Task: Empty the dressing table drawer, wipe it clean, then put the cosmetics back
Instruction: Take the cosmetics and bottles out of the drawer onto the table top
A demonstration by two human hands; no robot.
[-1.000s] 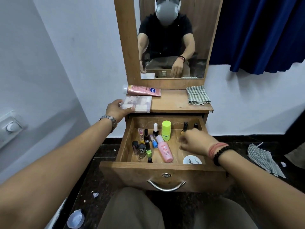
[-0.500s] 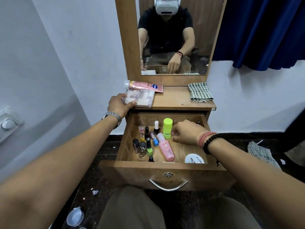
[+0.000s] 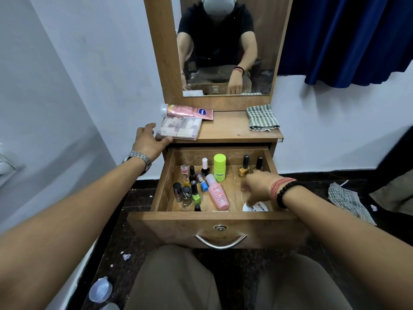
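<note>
The wooden drawer stands pulled out, with cosmetics inside. A pink bottle lies on its side in the middle and a lime-green bottle stands behind it. Several small nail polish bottles cluster at the left, and two dark-capped ones stand at the back right. My right hand hovers low over a white round container at the front right, fingers curled and apart, holding nothing. My left hand rests open at the table top's left edge, touching a clear flat pouch.
A pink tube lies behind the pouch, below the mirror. A folded checked cloth sits on the table top at the right. Another checked cloth lies on the dark floor at the right. A small plastic lid lies on the floor at the left.
My right hand has moved from beside the lime-green bottle to the right and nearer, down over the white container. My left hand has loosened on the pouch and slid to its left edge.
</note>
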